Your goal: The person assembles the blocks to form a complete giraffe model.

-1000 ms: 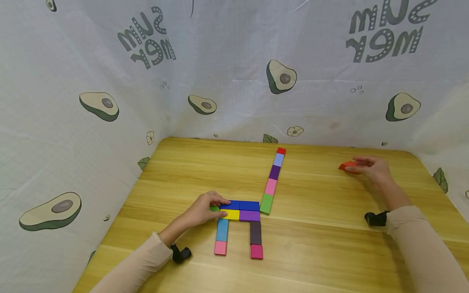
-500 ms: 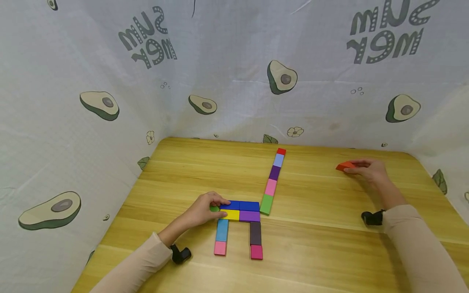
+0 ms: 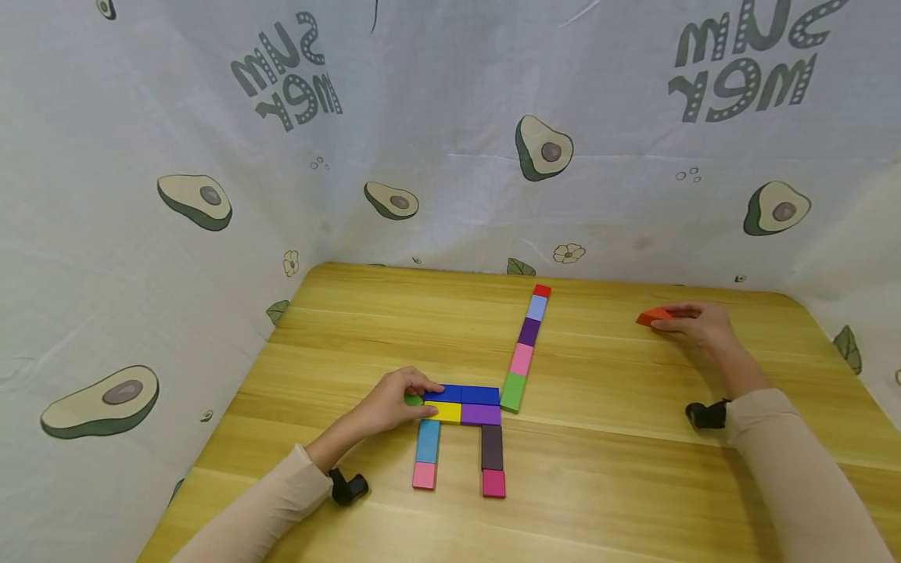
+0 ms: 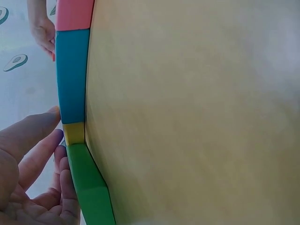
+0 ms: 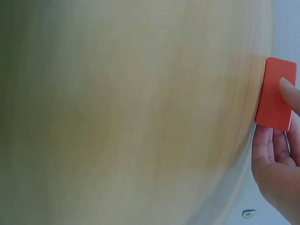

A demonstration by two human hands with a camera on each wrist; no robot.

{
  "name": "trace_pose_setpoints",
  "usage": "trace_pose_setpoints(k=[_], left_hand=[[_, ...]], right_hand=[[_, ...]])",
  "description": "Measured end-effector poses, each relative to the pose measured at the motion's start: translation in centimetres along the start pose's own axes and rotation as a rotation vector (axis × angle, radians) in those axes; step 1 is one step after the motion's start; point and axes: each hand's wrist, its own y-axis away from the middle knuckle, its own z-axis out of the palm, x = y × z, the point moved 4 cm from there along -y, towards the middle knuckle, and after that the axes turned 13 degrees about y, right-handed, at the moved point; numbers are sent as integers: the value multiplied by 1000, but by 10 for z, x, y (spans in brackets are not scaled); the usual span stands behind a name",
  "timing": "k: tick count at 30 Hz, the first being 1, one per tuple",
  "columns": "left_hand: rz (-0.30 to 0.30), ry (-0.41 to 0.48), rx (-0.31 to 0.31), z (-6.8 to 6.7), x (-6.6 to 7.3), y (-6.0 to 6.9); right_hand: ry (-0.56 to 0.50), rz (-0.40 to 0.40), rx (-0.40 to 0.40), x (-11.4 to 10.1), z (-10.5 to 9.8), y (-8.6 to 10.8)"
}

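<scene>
My left hand (image 3: 394, 400) rests on the left end of a flat figure made of coloured blocks. Its index fingertip touches a blue block (image 3: 479, 395), its thumb tip the yellow block (image 3: 446, 412). A green block (image 4: 93, 187) lies under that hand, mostly covered from above. A purple block (image 3: 481, 414) adjoins the yellow one. At the right of the table, my right hand (image 3: 706, 324) pinches a red-orange block (image 5: 275, 96), thumb on its broad face. The block's contact with the table cannot be made out.
A slanting row holds a light green block (image 3: 513, 392), a pink block (image 3: 521, 360), a dark purple block (image 3: 529, 331), a pale blue block (image 3: 537, 307) and a red block (image 3: 542, 290). Two legs extend nearer me, with a light blue block (image 3: 427, 442) and a dark block (image 3: 492, 447). Printed cloth (image 3: 450, 227) hangs behind.
My right hand has shifted slightly left with the red-orange block, toward the slanting row. The left hand and the laid blocks stay put.
</scene>
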Motion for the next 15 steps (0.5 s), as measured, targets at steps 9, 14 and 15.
trace_pose_setpoints(k=[9,14,15], left_hand=[[-2,-4,-2,0,-1,-1],[-4,-1,1,0,-3,-1],[-2,-3,2,0,-3,-1]], right_hand=[[-1,3,-21,-6,7,0],[50,-10,-31,-11,10,-1],[50,-12,-31,-12,11,-1]])
